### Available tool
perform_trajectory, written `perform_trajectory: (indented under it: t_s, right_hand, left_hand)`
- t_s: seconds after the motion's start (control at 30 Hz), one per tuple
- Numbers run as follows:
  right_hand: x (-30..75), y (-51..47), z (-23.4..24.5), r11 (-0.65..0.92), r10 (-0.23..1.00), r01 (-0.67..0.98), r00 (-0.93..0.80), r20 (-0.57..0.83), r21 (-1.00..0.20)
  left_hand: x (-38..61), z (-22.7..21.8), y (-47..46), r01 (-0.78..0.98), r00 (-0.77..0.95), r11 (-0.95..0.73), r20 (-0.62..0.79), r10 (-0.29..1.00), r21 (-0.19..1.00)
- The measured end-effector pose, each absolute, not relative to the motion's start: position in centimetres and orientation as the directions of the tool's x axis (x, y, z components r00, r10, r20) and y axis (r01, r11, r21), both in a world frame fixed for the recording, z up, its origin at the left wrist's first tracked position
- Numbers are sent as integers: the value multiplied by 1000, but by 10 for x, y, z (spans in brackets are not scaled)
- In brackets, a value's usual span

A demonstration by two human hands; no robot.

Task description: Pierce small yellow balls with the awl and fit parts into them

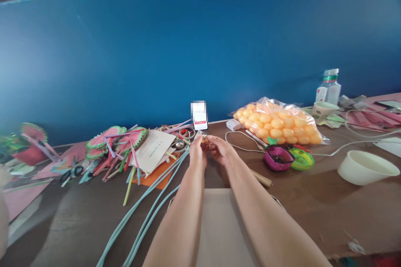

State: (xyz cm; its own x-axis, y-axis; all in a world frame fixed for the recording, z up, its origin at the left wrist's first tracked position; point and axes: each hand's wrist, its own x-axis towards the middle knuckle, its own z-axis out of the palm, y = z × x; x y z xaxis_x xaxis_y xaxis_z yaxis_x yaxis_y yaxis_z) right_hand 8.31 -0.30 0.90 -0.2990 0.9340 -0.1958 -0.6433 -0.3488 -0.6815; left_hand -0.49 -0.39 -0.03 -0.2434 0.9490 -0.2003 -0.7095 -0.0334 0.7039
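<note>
Out in front of me, my left hand (198, 153) and my right hand (218, 150) come together over the table. Their fingers are closed around a small shiny metal piece (204, 136), mostly covered by the fingertips, so its exact kind is unclear. Just behind the hands a phone (200, 125) with a lit screen leans upright against the blue wall. To the left of my left hand lies a round silvery object (179, 144) among cords. Long pale blue cords (150, 194) run from there toward the table's front edge.
Pink-and-green paper fans (134, 138), a printed sheet (153, 150) and scissors (73, 171) clutter the left. Rightward are a bag of orange balls (277, 122), a purple basket (278, 158), a green basket (300, 159), a white bowl (360, 171) and a bottle (328, 87).
</note>
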Motion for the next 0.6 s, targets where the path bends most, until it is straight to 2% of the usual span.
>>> perform_trajectory:
  t_s: [0.6]
  right_hand:
    - [82, -3, 9, -307, 950, -671, -259, -175, -675]
  left_hand:
    - [-5, -1, -5, -687, -222, -43, -153, 963, 725]
